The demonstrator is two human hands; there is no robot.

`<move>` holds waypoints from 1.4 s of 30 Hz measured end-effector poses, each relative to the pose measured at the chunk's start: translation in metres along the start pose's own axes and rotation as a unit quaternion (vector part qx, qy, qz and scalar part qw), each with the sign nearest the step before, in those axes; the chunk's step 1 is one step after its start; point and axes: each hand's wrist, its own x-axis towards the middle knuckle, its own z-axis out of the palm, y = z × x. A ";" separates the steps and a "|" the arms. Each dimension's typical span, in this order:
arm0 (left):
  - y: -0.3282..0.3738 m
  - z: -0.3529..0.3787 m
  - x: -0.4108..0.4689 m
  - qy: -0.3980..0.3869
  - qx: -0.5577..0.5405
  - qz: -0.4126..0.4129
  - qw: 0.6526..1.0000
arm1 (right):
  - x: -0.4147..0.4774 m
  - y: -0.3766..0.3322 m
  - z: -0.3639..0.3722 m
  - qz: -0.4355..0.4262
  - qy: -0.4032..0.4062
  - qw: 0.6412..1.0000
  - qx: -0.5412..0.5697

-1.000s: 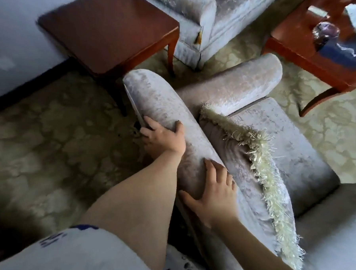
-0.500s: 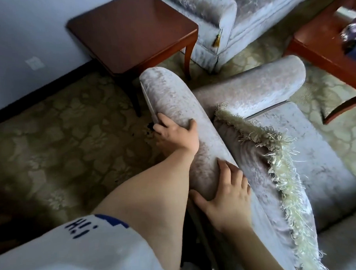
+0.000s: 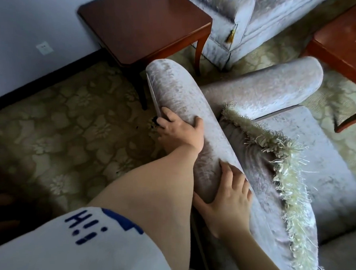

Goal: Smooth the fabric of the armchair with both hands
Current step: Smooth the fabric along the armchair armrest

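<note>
Head view: armchair (image 3: 263,83) stands on patterned carpet (image 3: 58,120), near the corner of a dark wood side table (image 3: 146,23). Person leans over its padded back roll (image 3: 183,89) from the outer side (back vs arm: my read, not certain).

L hand (image 3: 179,132) is further up the roll, fingers laid down the outer face, thumb over the top. It makes a wide, loose cup w/ nothing pinched. R hand (image 3: 228,200) is lower on the same roll, nearer the body, fingers spread flat on the velvet, thumb splayed to the outer side. Palm is flat, holding nothing.

Fringed cushion (image 3: 277,160) leans on the roll's inner side, just beside the R fingertips. Seat cushion (image 3: 328,151) lies beyond it.

Step in hand, judged: stroking along the roll w/ both palms. To do it well:
- Flat palms, even pressure, both hands running one direction w/ the nap.
- Pile looks darker betw. the hands, so strokes against the nap would prob. leave marks.
- Overlap the passes and cover top + outer face.
- No clawing w/ fingertips.
- Watch the fringe — R hand could snag it or tip the cushion.

Progress: can't tell. The roll's far end looks mottled, likely needs a pass too.
</note>
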 end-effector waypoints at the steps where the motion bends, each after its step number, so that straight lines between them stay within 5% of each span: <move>1: 0.001 0.001 0.000 0.003 0.002 0.000 1.000 | 0.001 0.000 0.000 -0.002 0.001 1.000 0.000; 27: 0.001 -0.004 -0.009 0.002 -0.022 -0.001 1.000 | 0.001 0.015 0.002 -0.046 -0.002 0.999 -0.023; 42: 0.015 0.011 -0.084 -0.036 -0.036 -0.050 0.997 | -0.027 0.090 -0.039 -0.065 -0.034 0.996 -0.060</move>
